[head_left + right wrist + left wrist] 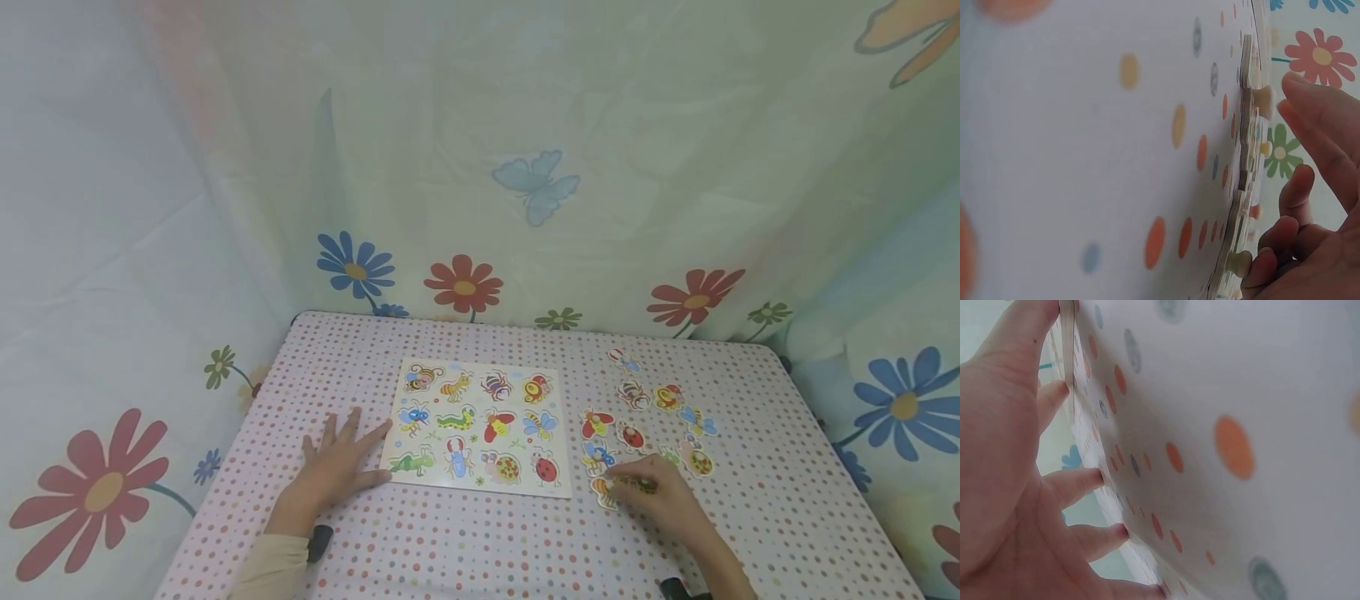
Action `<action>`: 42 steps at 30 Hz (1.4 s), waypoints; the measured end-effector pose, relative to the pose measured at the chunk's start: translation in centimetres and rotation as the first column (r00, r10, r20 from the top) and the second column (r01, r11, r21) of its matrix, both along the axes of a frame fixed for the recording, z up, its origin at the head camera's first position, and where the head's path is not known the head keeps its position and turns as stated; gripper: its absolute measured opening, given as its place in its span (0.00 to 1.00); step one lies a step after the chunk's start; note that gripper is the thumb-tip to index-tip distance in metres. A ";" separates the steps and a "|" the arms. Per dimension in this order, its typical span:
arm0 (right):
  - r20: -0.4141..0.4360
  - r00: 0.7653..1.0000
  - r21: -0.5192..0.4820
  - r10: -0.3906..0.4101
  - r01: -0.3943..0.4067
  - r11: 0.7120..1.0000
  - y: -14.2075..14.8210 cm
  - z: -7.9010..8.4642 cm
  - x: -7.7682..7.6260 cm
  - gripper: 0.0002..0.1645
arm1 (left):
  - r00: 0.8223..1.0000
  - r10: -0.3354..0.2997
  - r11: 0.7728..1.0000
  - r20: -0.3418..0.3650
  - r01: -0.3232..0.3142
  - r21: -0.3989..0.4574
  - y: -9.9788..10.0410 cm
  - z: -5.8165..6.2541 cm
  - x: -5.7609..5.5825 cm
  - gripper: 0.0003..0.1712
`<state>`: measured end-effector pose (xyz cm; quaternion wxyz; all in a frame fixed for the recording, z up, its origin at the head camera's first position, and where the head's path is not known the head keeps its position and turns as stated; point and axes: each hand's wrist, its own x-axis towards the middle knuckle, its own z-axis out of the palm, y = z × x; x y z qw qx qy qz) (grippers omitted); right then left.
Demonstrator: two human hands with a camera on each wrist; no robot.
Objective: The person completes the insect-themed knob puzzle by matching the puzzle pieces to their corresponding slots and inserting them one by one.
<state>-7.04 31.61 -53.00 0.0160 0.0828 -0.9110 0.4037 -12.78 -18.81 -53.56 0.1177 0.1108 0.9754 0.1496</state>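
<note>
A wooden puzzle board with rows of colourful insect pictures lies mid-table. My left hand is spread flat beside it, its thumb and a finger touching the board's left edge. To the right, my right hand hovers low over several loose insect pieces. Its fingertips are by the striped orange insect piece and the blue insect piece; a green caterpillar piece is partly hidden under them. In the right wrist view, the extended fingers stand slightly apart from a piece's round wooden knob.
More pieces lie around: a ladybug, a snail, a dragonfly, a dark beetle and a butterfly. The table has a dotted cloth. A flowered curtain hangs behind and at both sides.
</note>
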 end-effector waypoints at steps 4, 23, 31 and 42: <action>-0.010 1.000 0.018 0.001 -0.001 1.000 -0.1 -0.2 0.2 0.12 | 1.000 -0.002 1.000 -0.002 0.002 -0.006 0.0 -0.1 0.0 0.49; 0.024 0.998 0.129 -0.056 0.053 0.990 -0.8 0.2 0.1 0.09 | 1.000 -0.010 1.000 -0.014 0.010 -0.013 0.0 0.0 0.0 0.48; -0.155 0.987 0.133 0.048 -0.028 0.991 -1.5 0.2 -0.9 0.12 | 1.000 -0.011 1.000 -0.015 0.011 -0.014 -0.1 -0.1 -0.2 0.49; -0.139 0.985 0.104 0.107 -0.092 0.990 -3.9 1.1 -3.4 0.09 | 1.000 -0.005 1.000 -0.019 0.006 0.006 -0.1 -0.1 0.0 0.48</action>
